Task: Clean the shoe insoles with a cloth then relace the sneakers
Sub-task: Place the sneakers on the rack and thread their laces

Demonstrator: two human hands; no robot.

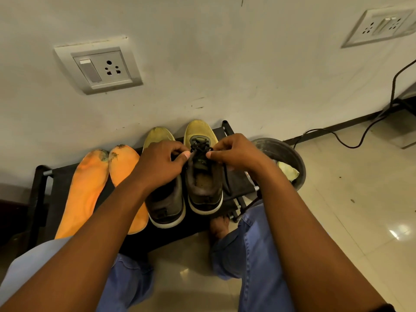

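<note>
Two yellow and brown sneakers stand side by side on a low black rack, toes to the wall. My left hand and my right hand each pinch the dark lace over the right sneaker, near its lower eyelets. A loose end of the lace trails down the right side of that shoe. The left sneaker is partly hidden under my left hand. Two orange insoles lie flat on the rack to the left, dark stains at their toe ends.
A dark round bucket with a pale yellow-green cloth inside stands on the tiled floor right of the rack. A black cable runs across the floor by the wall. My bare foot and jeans-clad legs are below the rack.
</note>
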